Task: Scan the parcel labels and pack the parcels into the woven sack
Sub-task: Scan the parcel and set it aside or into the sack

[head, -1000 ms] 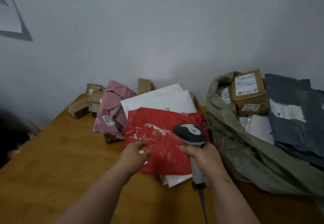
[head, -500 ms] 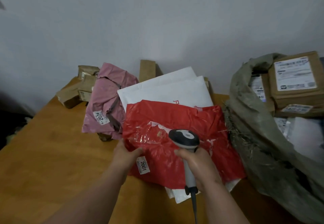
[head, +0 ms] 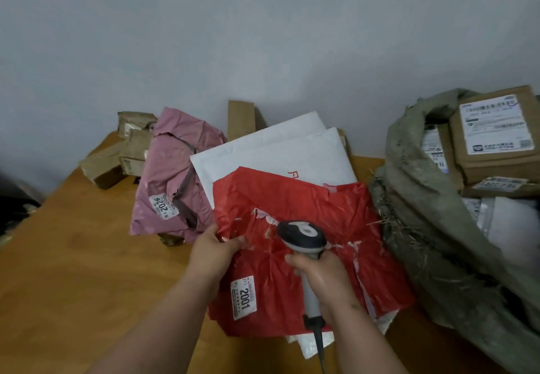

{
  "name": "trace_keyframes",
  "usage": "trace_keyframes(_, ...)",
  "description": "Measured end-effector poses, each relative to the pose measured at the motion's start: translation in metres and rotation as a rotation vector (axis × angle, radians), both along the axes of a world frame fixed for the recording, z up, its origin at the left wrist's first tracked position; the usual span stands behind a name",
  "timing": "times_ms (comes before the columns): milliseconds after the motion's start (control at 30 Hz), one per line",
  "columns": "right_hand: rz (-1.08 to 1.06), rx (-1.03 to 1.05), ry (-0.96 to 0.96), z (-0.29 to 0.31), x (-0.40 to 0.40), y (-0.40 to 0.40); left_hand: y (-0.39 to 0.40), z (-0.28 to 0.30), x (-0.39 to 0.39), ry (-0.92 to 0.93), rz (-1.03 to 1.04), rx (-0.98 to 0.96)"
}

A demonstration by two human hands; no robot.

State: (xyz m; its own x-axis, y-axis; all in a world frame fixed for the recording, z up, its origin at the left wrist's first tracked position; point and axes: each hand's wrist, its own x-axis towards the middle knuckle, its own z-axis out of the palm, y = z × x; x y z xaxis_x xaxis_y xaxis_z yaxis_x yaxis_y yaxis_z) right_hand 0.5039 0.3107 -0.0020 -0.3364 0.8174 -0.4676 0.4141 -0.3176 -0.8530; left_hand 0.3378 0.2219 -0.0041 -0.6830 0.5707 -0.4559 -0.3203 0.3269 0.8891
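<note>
A red plastic parcel [head: 306, 212] lies on top of white mailers [head: 271, 154] in the middle of the wooden table [head: 73, 271]. My left hand [head: 213, 251] grips its left edge, thumb on top. A white label reading 2001 [head: 244, 297] sits near its lower left corner. My right hand [head: 321, 277] holds the handle of a grey barcode scanner [head: 302, 236] over the red parcel. The green woven sack [head: 423, 227] lies open at the right with a labelled cardboard box [head: 496, 136] and other parcels inside.
A pink parcel [head: 178, 174] with a 2026 label lies left of the white mailers. Small brown boxes [head: 125, 151] are stacked at the table's far left corner. A cardboard piece [head: 241, 119] stands against the grey wall. The scanner cable [head: 321, 347] runs down toward me.
The view has shifted left and closer. My left hand slid to the red parcel's left edge and took hold of it, uncovering the 2001 label. The scanner stays over the parcel.
</note>
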Motion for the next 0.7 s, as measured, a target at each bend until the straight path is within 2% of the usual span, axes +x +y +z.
trace_keyframes(100, -0.056, 0.028, 0.02, 0.015, 0.002, -0.019, -0.008, 0.035, -0.002, 0.102, -0.011, 0.105)
trace_keyframes(167, -0.106, 0.059, 0.035, 0.027, 0.006, -0.035, -0.019, 0.062, -0.005, 0.261, -0.016, 0.18)
trace_keyframes(367, -0.237, 0.142, 0.159, 0.054, 0.008, -0.101, -0.076, 0.149, -0.014, 1.042, 0.041, 0.507)
trace_keyframes(467, -0.297, 0.175, 0.218, 0.064, 0.009, -0.133, -0.108, 0.173, -0.01, 1.427, 0.012, 0.659)
trace_keyframes(567, -0.419, 0.181, 0.296, 0.068, 0.017, -0.155, -0.125, 0.163, 0.005, 1.674, -0.098, 0.68)
trace_keyframes(700, -0.591, 0.15, 0.325, 0.064, 0.036, -0.167, -0.149, 0.094, 0.026, 1.724, -0.411, 0.498)
